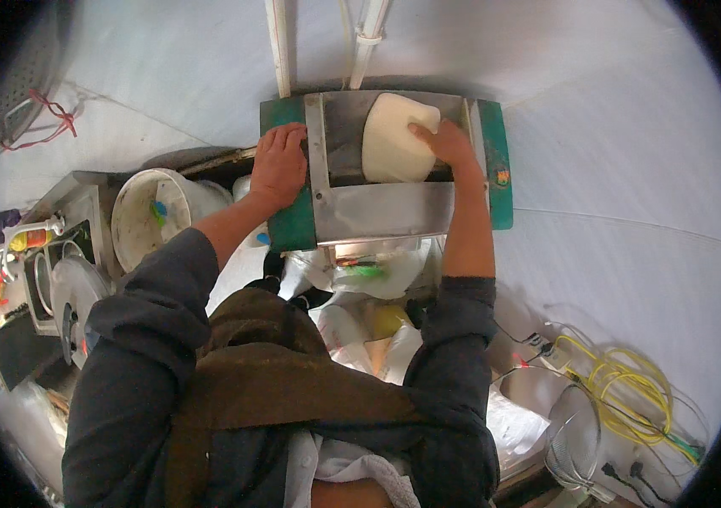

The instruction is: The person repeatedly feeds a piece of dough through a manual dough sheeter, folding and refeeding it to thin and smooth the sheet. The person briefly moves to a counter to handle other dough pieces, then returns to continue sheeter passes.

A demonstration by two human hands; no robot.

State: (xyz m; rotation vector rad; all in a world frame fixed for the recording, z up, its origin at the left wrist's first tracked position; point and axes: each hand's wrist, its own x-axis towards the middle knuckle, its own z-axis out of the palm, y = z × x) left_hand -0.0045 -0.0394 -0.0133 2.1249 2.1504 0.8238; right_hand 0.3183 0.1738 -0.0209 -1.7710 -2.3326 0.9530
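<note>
A thick, pale slab of dough (396, 148) lies in the steel trough of a machine (394, 207) with green ends, which looks like a dough roller. My right hand (452, 146) grips the dough's right edge. Its thumb presses on top, and the other fingers are mostly hidden. On the machine's green left end rests my left hand (280, 168), its fingers laid over the top near the steel edge. It holds nothing loose.
Left of the machine stands a soiled white bucket (136, 216). A sink (94, 224) is beyond it. At lower right lie a coiled yellow cable (631, 394) and a wire strainer (572, 436). White pipes (369, 38) rise behind the machine.
</note>
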